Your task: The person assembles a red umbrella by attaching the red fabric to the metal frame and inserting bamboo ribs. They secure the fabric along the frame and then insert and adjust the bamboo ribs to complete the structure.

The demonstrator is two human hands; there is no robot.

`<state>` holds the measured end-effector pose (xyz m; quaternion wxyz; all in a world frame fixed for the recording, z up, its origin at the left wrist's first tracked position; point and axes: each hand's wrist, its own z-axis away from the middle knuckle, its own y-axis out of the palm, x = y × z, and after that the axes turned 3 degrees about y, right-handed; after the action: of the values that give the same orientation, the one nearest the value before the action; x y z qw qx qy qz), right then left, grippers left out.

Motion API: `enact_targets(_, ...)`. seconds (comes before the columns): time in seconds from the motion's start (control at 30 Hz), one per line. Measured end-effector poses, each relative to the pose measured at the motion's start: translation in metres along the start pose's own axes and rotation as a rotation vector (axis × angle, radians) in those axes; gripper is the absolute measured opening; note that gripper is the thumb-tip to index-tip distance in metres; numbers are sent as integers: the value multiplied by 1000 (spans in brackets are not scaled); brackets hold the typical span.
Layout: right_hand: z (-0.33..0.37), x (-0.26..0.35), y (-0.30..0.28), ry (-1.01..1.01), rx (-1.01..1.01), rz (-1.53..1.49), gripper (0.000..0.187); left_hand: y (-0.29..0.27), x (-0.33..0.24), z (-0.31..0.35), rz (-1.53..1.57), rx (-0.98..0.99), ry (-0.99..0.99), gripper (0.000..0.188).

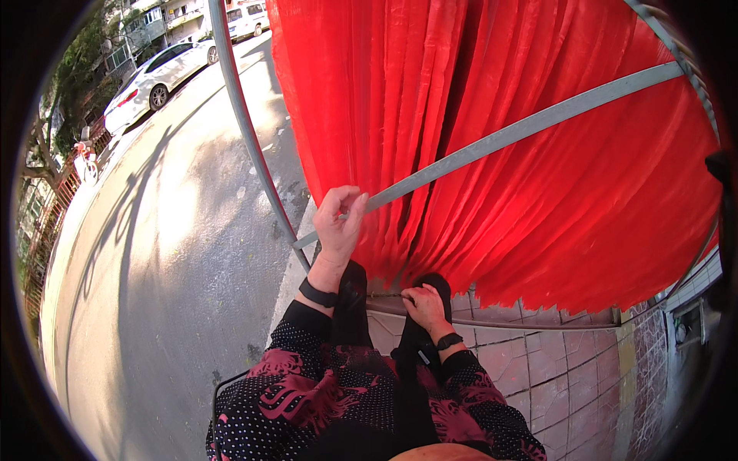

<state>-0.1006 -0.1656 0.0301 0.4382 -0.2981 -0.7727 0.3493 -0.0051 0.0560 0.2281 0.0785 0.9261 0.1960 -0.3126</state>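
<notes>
A wide sheet of thin, shiny red material (369, 100) hangs before me in pleats, with a ragged lower edge. Across it runs a slanting grey metal bar (530, 127), joined at its lower left end to an upright tube (257, 142). My left hand (336, 223) is raised at the bar's lower part, covering a stretch of it. Its fingers are curled and the thumb meets the forefinger; whatever they pinch, if anything, is too small to make out. Lower down, my right hand (425, 307) is closed by my knee, below the red hem, its fingertips partly hidden.
Reddish paving tiles (565, 365) lie under the frame on the right. To the left is a grey road (200, 300) with a parked white car (161, 77). A wire mesh (652, 384) stands at the far right. A thin dark curved rod (215, 407) shows beside my left sleeve.
</notes>
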Motion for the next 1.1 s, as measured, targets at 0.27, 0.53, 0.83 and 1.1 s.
enact_targets(0.27, -51, 49, -135, 78, -189, -155, 35, 43, 9, -109, -181, 146, -93, 32)
enact_targets(0.53, -172, 150, -349, -508, -526, 494, 46, 40, -21, -148, -71, 92, 178, 11)
enact_targets(0.83, -266, 239, -459, -919, -1022, 784, 45, -80, -142, -313, -67, -485, 870, 30)
enact_targets(1.1, -306, 301, -450, -1047, -1104, 781, 45, -106, -191, -356, -459, -557, 923, 38)
